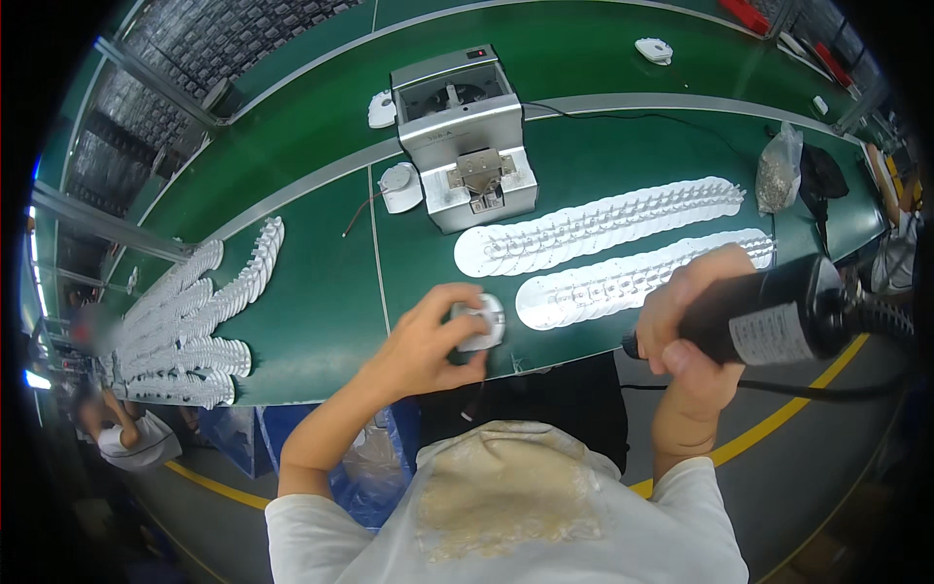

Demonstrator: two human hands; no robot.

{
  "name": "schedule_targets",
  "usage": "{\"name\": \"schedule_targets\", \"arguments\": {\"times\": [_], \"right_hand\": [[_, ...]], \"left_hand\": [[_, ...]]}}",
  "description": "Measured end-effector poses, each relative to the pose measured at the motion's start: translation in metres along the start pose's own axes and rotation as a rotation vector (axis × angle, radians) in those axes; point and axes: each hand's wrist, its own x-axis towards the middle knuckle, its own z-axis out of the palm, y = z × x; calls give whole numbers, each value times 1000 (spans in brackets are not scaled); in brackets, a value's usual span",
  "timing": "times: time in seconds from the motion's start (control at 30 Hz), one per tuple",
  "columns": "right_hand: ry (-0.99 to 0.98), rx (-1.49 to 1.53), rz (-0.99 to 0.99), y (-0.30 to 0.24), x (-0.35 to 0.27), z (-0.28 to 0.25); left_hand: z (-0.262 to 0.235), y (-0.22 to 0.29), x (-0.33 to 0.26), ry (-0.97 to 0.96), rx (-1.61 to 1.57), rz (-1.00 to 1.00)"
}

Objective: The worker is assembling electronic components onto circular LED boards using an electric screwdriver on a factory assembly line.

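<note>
My left hand [420, 343] grips a small round white plastic part [487, 323] by its edge, low over the front of the green bench. A thin lead with a pale end hangs below that hand. My right hand [689, 331] is wrapped round a black power screwdriver [769, 313], which lies nearly level with its tip toward the left and a cable at its back end. Two overlapping rows of white discs, the upper row [593, 226] and the lower row [574, 292], lie beyond my hands.
A grey metal screw feeder machine [465, 136] stands at the back. Beside it sits a white part [400, 187] with a red wire. Fanned stacks of white parts [195, 326] cover the left. A clear bag of small pieces [779, 170] stands far right. Another person [141, 433] is at lower left.
</note>
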Motion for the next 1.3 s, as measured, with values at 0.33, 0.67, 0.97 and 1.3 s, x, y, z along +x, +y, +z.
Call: {"name": "schedule_targets", "arguments": {"times": [0.33,0.67,0.97,1.3], "right_hand": [[55,-57,-24,-3,12,-3],[27,-84,-40,-2,17,-10],[45,33,-118,7,33,0],[-70,132,-263,57,124,64]], "left_hand": [[36,-3,42,-35,-24,281],[39,-2,42,-55,-54,257],[42,-7,36,-35,-60,249],[27,-20,17,-45,-85,247]]}}
